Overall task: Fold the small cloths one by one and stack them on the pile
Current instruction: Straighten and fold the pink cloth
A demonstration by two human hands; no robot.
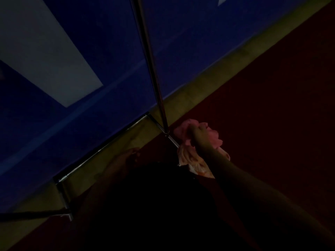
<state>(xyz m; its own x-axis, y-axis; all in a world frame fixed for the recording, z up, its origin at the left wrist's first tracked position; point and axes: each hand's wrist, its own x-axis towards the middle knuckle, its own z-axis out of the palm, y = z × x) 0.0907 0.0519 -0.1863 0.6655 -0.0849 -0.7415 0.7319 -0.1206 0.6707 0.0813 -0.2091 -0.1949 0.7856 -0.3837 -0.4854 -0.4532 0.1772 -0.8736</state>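
The scene is very dark. My right hand (198, 135) reaches out over the dark red floor and grips a crumpled pink cloth (183, 128), which bunches out on both sides of my fist. Just below my wrist lies a crumpled cream cloth with orange marks (188, 160), partly hidden by my forearm. A dim shape that looks like my left hand (129, 155) rests near the yellowish strip; its fingers cannot be made out. No folded pile shows in this view.
A thin metal pole (154, 73) runs down to a metal floor frame (101, 153) right beside the cloths. Blue panels (199, 42) with a pale patch (45, 51) rise behind. A yellowish strip (208, 84) borders the dark red floor (281, 124). My dark clothing fills the lower middle.
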